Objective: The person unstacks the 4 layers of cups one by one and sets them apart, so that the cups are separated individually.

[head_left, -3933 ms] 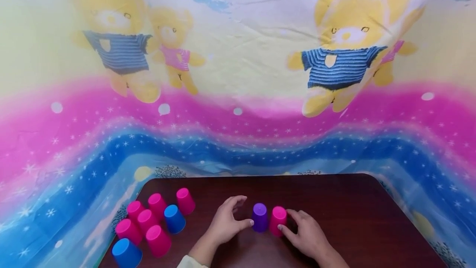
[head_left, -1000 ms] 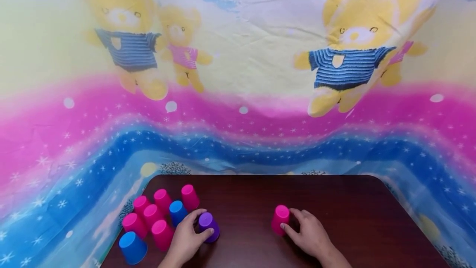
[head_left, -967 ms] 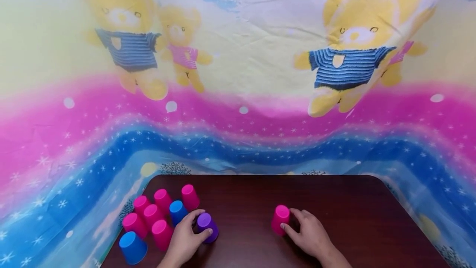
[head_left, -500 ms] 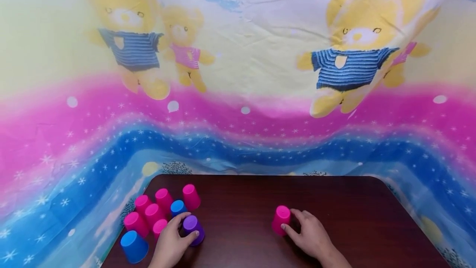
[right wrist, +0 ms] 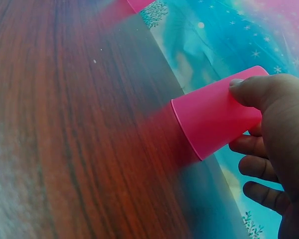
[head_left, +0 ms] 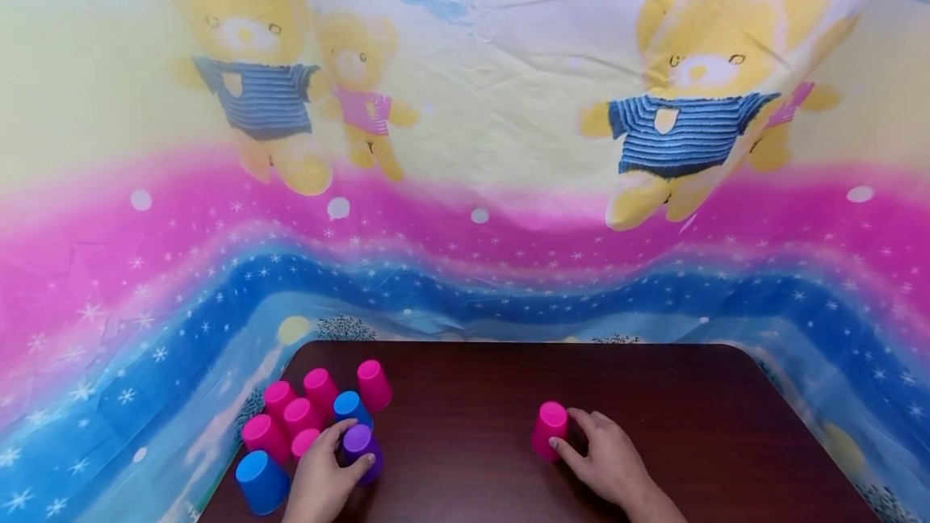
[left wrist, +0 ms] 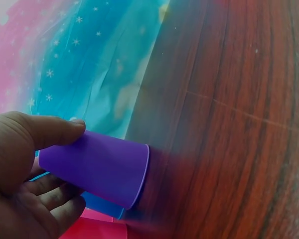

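An upside-down purple cup is gripped between the thumb and fingers of my left hand, at the right side of a group of cups. In the left wrist view the purple cup overlaps a blue and a pink cup behind it. My right hand holds a pink cup, also upside down, right of the table's middle. The right wrist view shows my thumb on the side of this pink cup and fingers curled under it. My left hand partly hides a pink cup of the group.
Several more pink cups stand inverted at the left of the dark wooden table. Among them are a blue cup and a nearer blue cup. Behind the table's far edge hangs a cloth printed with bears.
My left hand has carried the purple cup leftward from beside the pink cup to the group. My right hand has kept its hold on the pink cup, almost in place.
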Demonstrator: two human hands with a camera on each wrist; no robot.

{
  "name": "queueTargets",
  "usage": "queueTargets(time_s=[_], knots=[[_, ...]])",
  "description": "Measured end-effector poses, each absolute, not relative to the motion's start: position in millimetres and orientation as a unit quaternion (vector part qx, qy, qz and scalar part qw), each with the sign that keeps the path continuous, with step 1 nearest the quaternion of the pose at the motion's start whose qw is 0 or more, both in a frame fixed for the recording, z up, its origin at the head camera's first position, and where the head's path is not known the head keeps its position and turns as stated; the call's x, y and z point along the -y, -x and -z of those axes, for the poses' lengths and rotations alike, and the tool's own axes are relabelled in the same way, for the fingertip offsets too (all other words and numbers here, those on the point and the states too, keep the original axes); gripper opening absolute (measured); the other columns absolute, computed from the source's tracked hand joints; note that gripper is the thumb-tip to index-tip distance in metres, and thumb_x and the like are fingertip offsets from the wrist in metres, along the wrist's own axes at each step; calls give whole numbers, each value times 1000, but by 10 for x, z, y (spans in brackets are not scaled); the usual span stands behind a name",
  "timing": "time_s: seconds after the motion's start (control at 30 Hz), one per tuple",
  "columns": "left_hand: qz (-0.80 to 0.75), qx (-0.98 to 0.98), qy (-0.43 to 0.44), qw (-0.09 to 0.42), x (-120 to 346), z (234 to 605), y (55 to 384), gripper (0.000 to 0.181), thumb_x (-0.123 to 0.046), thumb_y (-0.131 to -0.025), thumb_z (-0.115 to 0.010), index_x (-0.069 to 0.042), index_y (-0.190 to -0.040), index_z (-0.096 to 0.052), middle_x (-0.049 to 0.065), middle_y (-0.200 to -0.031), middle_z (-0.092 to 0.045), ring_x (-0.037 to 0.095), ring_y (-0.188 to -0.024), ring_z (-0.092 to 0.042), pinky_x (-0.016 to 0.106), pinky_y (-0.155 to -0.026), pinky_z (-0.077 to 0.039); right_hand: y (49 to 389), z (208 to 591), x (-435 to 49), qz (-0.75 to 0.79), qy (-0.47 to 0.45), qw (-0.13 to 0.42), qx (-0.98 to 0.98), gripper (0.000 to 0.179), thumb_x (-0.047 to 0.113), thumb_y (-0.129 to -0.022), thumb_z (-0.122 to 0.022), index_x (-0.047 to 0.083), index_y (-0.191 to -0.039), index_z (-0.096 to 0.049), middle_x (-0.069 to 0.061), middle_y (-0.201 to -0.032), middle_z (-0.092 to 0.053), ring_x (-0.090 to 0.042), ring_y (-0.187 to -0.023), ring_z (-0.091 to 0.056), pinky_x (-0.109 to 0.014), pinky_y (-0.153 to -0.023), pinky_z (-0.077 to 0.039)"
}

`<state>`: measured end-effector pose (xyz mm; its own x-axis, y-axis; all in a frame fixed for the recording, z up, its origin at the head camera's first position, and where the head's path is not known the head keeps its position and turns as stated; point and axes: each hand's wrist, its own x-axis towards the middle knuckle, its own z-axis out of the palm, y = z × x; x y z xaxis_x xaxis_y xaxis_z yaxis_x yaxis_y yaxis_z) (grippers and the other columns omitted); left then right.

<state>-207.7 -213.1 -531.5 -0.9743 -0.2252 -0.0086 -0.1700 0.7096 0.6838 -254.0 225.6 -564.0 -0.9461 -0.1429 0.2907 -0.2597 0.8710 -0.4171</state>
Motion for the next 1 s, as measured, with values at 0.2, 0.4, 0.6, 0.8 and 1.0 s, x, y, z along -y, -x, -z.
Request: queueTargets(time_s=[0.2,0.4,0.6,0.8,1.0], knots=[[361,924,-116,47,2175,5347,2061,74,-39,-75,-82,-8,-134,-53,19,-126,-59,44,-113,-56,58,-85,-51,2545,5648,-2248,-227,-105,124,960,72,73,-78,-59,17,-122,-63,10,-81,-57,-3,-65,-42,-25,-58,-39],[356,925,-123,45,2185,5335,2044,74,-40,-75,-81,-7,-134,-52,20,-126,-59,45,-114,-55,59,-86,-50,2542,5642,-2242,-232,-112,127,958,70,71,-78,-61,17,-121,-64,12,-80,-57,-3,-66,-42,-24,-57,-38],[355,925,-127,45,2197,5343,2047,76,-42,-74,-82,-6,-134,-52,21,-126,-58,45,-114,-55,60,-87,-49,2546,5661,-2238,-235,-118,138,955,70,72,-77,-60,17,-120,-64,12,-78,-56,-3,-66,-42,-23,-57,-38],[360,923,-121,57,2214,5333,2029,75,-41,-74,-82,-7,-134,-52,19,-125,-60,42,-113,-57,57,-87,-51,2568,5651,-2223,-244,-119,145,952,72,73,-75,-62,20,-123,-63,9,-85,-60,-5,-69,-46,-25,-60,-40],[374,917,-127,51,2209,5282,2022,76,-40,-74,-83,-7,-135,-51,21,-126,-59,44,-113,-57,56,-85,-52,2576,5619,-2203,-255,-114,137,950,73,74,-72,-63,21,-122,-64,5,-98,-65,-6,-82,-57,-30,-67,-49]])
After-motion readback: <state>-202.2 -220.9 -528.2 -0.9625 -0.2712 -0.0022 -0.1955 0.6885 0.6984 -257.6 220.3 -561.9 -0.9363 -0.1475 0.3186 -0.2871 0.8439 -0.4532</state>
